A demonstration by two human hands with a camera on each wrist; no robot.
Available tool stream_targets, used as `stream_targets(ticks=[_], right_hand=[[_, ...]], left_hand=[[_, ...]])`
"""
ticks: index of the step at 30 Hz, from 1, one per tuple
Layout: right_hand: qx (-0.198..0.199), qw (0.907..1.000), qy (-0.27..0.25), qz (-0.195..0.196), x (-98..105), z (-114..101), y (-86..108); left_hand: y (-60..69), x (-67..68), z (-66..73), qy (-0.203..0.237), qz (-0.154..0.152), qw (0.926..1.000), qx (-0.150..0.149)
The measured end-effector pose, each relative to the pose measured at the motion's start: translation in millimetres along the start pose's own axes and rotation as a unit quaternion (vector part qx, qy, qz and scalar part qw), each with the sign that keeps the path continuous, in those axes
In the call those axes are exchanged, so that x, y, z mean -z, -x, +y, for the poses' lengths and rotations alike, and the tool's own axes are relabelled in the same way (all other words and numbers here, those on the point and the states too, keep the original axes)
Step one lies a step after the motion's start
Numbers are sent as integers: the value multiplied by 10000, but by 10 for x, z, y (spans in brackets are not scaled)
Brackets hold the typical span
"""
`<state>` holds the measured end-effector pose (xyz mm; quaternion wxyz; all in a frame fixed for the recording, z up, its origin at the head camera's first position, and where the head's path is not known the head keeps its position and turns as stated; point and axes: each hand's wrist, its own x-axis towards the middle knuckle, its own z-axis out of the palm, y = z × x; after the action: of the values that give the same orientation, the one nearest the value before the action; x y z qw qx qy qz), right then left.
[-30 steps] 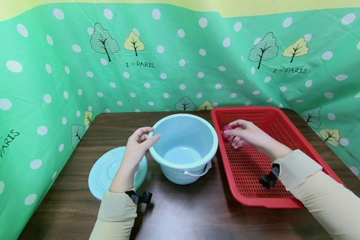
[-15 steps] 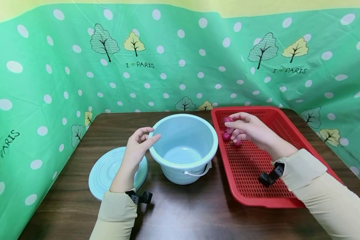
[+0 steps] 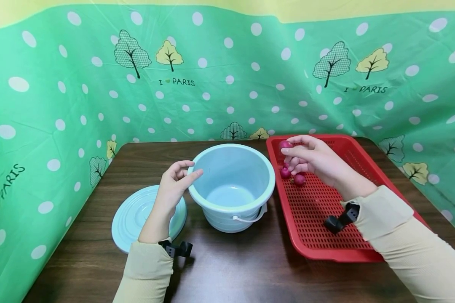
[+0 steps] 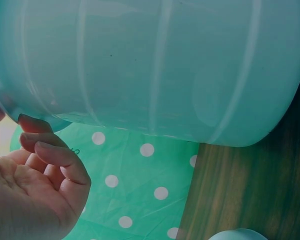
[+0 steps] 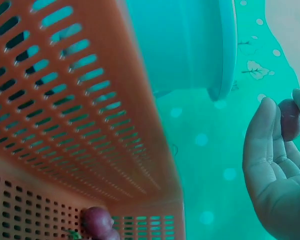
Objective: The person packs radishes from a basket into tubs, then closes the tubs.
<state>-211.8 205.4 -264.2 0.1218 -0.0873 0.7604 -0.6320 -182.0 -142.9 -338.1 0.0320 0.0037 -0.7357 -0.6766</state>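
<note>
A light blue bucket (image 3: 231, 219) stands upright mid-table. My left hand (image 3: 175, 181) holds its left rim, with the thumb over the inside and curled fingers outside; the left wrist view shows these fingers (image 4: 55, 160) beside the rim. My right hand (image 3: 312, 160) is raised above the far left part of a red perforated basket (image 3: 307, 252). Between thumb and fingers it pinches a small round red radish (image 3: 285, 145), seen also in the right wrist view as a dark radish (image 5: 291, 120). More radishes (image 3: 299, 180) lie in the basket below the hand, partly hidden by it.
A round light blue lid (image 3: 130, 219) lies on the dark wooden table (image 3: 227, 269) left of the bucket, partly behind my left forearm. The bucket's white handle (image 3: 250, 219) hangs down in front. A green dotted cloth (image 3: 212, 105) encloses the back and left.
My right hand has lifted a radish from the basket floor, rising toward the far left rim. Radishes below have come into sight. The left hand and bucket have stayed still.
</note>
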Motion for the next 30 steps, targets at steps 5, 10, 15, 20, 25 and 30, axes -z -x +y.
stream_targets(ticks=[5, 10, 15, 20, 25, 30], right_hand=[[97, 9999, 4, -91, -71, -30, 4], [96, 9998, 21, -197, -169, -72, 14], [89, 9995, -2, -317, -279, -112, 5], [43, 9990, -64, -434, -389, -149, -20], [56, 9983, 1, -577, -491, -160, -59], [53, 9972, 51, -738, -582, -145, -97]], left_hand=[[2, -1, 5, 35, -35, 10000, -8], [2, -3, 5, 19, -42, 10000, 24], [5, -1, 2, -7, -38, 10000, 15], [5, 4, 6, -7, -36, 10000, 0], [5, 8, 7, 18, -29, 10000, 27], [4, 10, 8, 10, -19, 10000, 38]])
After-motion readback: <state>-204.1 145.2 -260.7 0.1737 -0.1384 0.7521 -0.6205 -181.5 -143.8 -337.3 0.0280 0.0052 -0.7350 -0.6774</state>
